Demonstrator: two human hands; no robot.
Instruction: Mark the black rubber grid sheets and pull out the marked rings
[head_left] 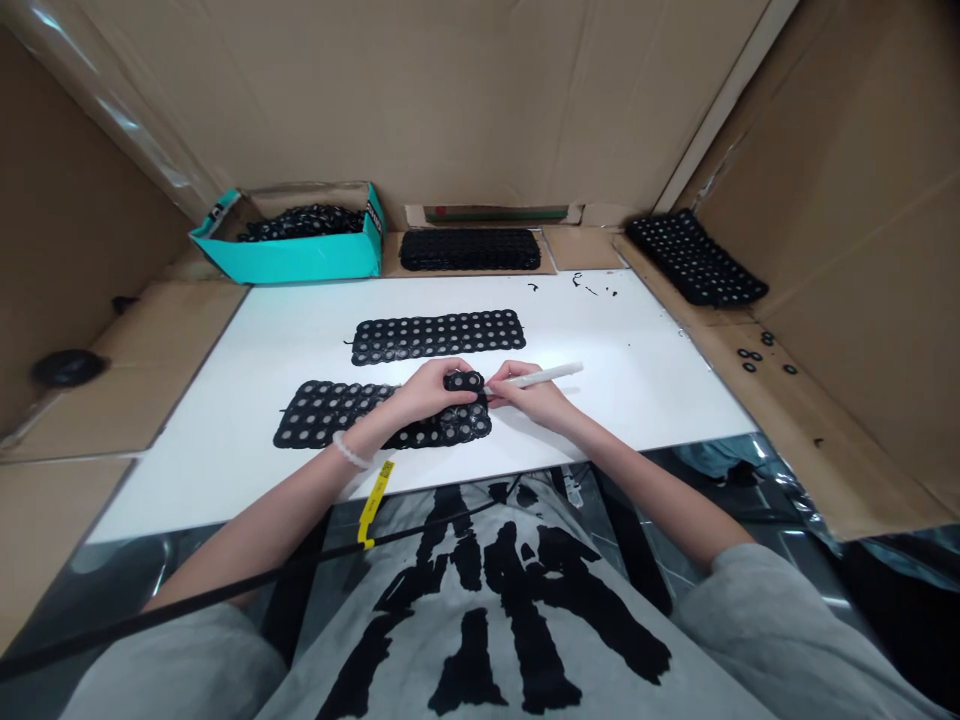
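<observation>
A near mat (322, 415) of black rings with pale round centres lies flat on the white worktop (600, 340), close to its front edge. The left hand (435, 390) reaches over this mat, thumb and fingers pinched on a short strip (463, 382) of the same rings above its right end; it looks like part of the mat, though the hand hides the join. The right hand (525, 395) has its fingers closed around a white pen-like tool (551, 374), working end towards that strip

Just behind lies a second mat (439, 337), apart from the first. Black scraps (577, 281) dot the white surface near its back edge

Cardboard edges the worktop. At the back left, a teal box (300, 260) holds a heap of black rings (307, 222); beside it, a stack of black mats (470, 250) sits below a slot in the cardboard back wall (480, 100). On the right, another mat (697, 260) rests against the cardboard side wall (862, 250), with loose rings (766, 339) nearer the front. On the left cardboard sits a rounded black object (69, 368). Below the front edge hangs a yellow tag (373, 510) on a black cable (90, 635)
</observation>
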